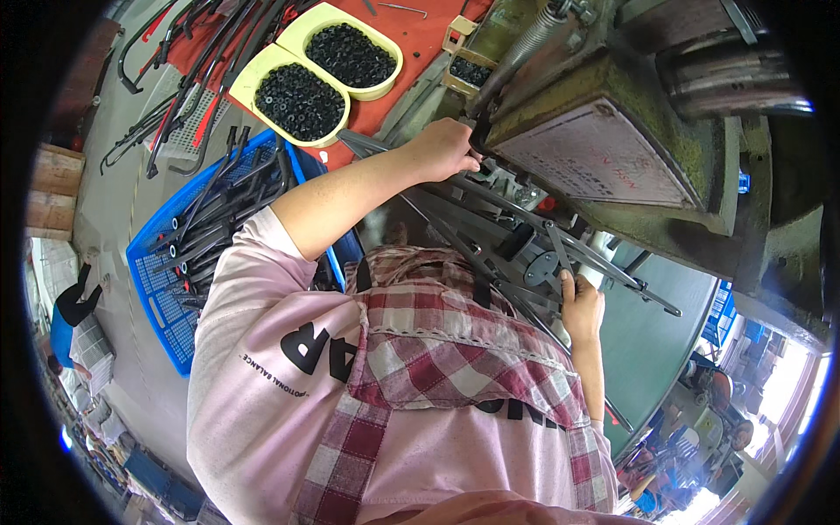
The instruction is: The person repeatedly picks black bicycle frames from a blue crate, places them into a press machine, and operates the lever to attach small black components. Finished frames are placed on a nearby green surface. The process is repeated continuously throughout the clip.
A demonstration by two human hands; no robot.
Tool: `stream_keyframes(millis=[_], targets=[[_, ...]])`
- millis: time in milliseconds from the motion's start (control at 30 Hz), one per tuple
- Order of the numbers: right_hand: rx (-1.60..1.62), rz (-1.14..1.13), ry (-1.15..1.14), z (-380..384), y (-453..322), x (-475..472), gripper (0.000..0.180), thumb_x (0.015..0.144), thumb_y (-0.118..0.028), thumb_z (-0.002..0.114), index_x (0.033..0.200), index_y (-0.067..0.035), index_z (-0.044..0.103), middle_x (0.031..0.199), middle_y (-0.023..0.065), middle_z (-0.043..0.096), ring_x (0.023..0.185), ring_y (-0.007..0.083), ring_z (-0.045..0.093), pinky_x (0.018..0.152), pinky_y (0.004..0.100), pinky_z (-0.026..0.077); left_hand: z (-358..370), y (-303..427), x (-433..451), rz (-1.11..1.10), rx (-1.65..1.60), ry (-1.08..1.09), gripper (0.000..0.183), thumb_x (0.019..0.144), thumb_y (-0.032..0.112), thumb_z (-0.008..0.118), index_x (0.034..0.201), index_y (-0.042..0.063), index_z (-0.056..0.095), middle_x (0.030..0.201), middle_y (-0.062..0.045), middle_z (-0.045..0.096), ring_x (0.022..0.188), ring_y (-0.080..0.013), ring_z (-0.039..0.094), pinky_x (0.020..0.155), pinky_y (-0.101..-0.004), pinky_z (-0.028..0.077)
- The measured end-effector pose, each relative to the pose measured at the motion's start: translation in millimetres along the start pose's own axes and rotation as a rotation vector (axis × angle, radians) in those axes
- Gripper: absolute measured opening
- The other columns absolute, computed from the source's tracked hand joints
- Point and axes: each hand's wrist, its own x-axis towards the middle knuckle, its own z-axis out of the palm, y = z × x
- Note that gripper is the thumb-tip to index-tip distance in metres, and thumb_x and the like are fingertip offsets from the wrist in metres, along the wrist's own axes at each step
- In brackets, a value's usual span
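Observation:
A folding frame of metal tubes and flat struts (584, 249) lies across in front of my body, partly under a large machine (610, 144) that looks like a press. My right hand (583, 305) grips a flat strut of this frame near a round metal plate (542, 269). At the frame's far side, my left hand (446, 151) is bent inward with its fingers bunched, close under the machine's head. What those fingers hold is hidden by the hand and the machine.
Two yellow bins (282, 59) of small black parts stand on a red surface (420, 29). A small box (469, 69) holds similar parts. Black tubes fill a blue crate (154, 308) at left. A coil spring (535, 36) runs beside the machine. Another person (65, 321) is far left.

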Motion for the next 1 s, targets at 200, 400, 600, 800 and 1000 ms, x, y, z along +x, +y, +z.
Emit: stream_keyframes(millis=[200,400,600,800,1000], targets=[[-0.04,0.002,-0.043,1,7,2,0.048,0.093,-0.048,0.058,0.078,-0.002,0.064,0.069,0.0247,0.062,0.071,0.0444,0.062,0.063,0.0497,0.048,-44,20,-41,-0.336,0.328,-0.447,0.043,0.085,0.048,0.067,0.095,0.006,0.069,0.094,-0.017,0.067,0.096,-0.0352,0.064,0.08,-0.0472,0.05],[0.012,0.019,-0.018,-11,21,-10,0.048,0.094,-0.045,0.057,0.074,-0.001,0.062,0.063,0.0234,0.059,0.064,0.0445,0.06,0.061,0.05,0.046,-60,22,-44,-0.194,0.547,-0.531,0.044,0.084,0.046,0.067,0.089,0.003,0.062,0.086,-0.017,0.068,0.087,-0.0382,0.065,0.075,-0.0497,0.051],[-0.019,0.103,0.07,-32,27,-25,0.047,0.096,-0.042,0.056,0.071,-0.002,0.061,0.056,0.0198,0.055,0.057,0.0407,0.058,0.056,0.0467,0.044,-24,10,-11,0.109,0.417,-0.306,0.035,0.087,0.037,0.066,0.094,0.003,0.062,0.087,-0.018,0.068,0.087,-0.0397,0.065,0.076,-0.0495,0.051],[0.007,0.052,0.087,-31,26,-22,0.045,0.095,-0.039,0.06,0.069,-0.002,0.059,0.057,0.0199,0.055,0.055,0.041,0.056,0.055,0.0463,0.043,-33,12,-3,0.072,0.398,-0.318,0.029,0.089,0.031,0.062,0.106,0.008,0.061,0.094,-0.021,0.068,0.089,-0.0394,0.065,0.077,-0.0493,0.052],[0.044,0.097,0.049,-31,39,-12,0.047,0.096,-0.039,0.056,0.07,0.0,0.058,0.058,0.0207,0.055,0.059,0.0426,0.056,0.057,0.0476,0.043,-15,26,6,-0.149,-0.291,-0.081,0.028,0.091,0.015,0.057,0.116,0.003,0.06,0.099,-0.016,0.069,0.082,-0.0243,0.068,0.074,-0.0377,0.056]])
